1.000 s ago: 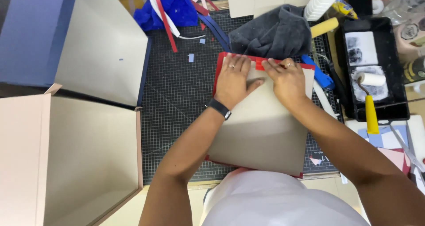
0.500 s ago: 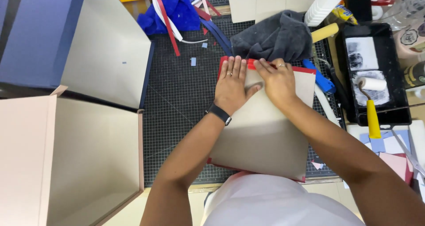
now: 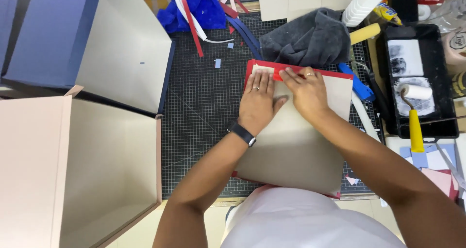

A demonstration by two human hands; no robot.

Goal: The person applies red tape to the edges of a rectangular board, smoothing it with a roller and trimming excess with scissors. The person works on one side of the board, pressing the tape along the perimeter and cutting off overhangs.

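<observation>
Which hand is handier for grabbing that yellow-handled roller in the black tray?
Probably the right hand: the roller and tray lie on its side, while the left hand would have to cross over.

Grey board [image 3: 296,146], red paper [image 3: 264,66] border; black gridded mat [image 3: 204,112]; dark grey cloth [image 3: 303,39]; yellow-handled roller [image 3: 415,117].

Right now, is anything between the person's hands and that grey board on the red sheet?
Nothing visible: the left hand and right hand lie flat on the grey board, fingertips at the red sheet along its far edge.
</observation>
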